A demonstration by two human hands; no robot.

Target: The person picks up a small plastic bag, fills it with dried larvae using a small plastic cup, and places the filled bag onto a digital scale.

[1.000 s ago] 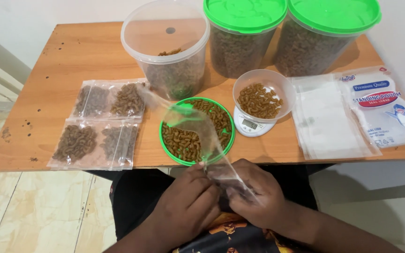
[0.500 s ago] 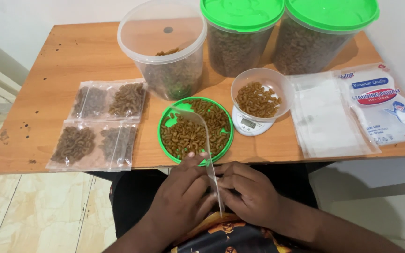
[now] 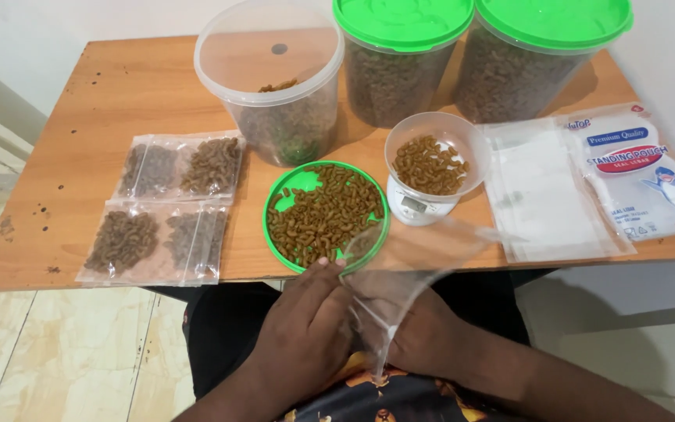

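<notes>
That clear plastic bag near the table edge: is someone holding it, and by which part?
Yes. Both hands, left hand and right hand, grip the clear plastic bag at its lower end; the rest fans up toward the table.

A wooden bench (image 3: 111, 101) with an orange-brown top stands against a plain white wall (image 3: 80, 19). Small dark specks mark the wood near its left edge. To the left, the floor (image 3: 56, 352) is laid with glossy beige marbled tiles joined by thin grout lines. On the right, a pale wall surface (image 3: 650, 328) runs below the bench edge. The light is soft and even.
</notes>
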